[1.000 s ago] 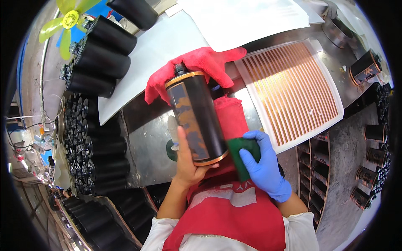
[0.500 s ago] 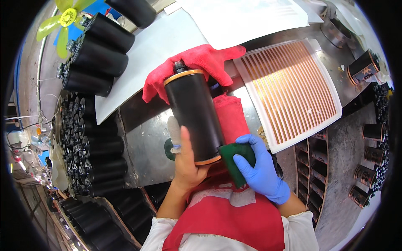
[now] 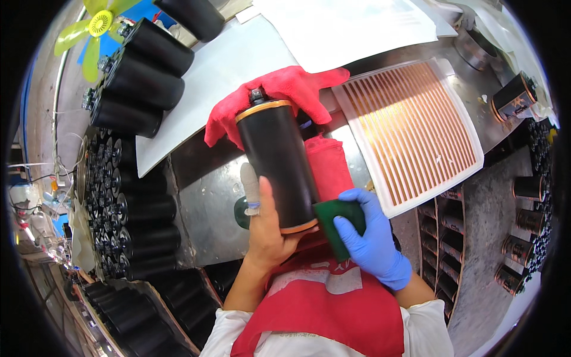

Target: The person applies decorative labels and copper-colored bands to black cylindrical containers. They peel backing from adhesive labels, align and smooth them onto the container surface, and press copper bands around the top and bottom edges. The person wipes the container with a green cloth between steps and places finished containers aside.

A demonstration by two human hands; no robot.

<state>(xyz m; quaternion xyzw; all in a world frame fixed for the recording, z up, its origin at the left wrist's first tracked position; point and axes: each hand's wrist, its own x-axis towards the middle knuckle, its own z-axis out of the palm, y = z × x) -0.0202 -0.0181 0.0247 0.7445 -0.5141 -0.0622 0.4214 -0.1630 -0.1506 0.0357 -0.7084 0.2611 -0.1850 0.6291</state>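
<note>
A black cylinder with a copper-coloured band at each end lies on a red cloth, its small dark metal fitting pointing away from me. My left hand, bare except for a cloth finger cover, is wrapped round the near end of the cylinder from the left and below. In a blue glove, my right hand grips a flat green pad between thumb and fingers. One corner of the pad meets the cylinder's lower right side, beside the near band. The fingers behind the pad are partly hidden.
A white-framed sheet of copper-coloured stripes lies right of the cloth. Black cylinders stand at the far left, with several more stacked below. A metal ring-shaped container and a decorated cylinder sit far right. A yellow-green fan is top left.
Almost nothing differs. The view has shifted very slightly, and the green pad is tilted a little differently in my right hand. Both hands keep their holds.
</note>
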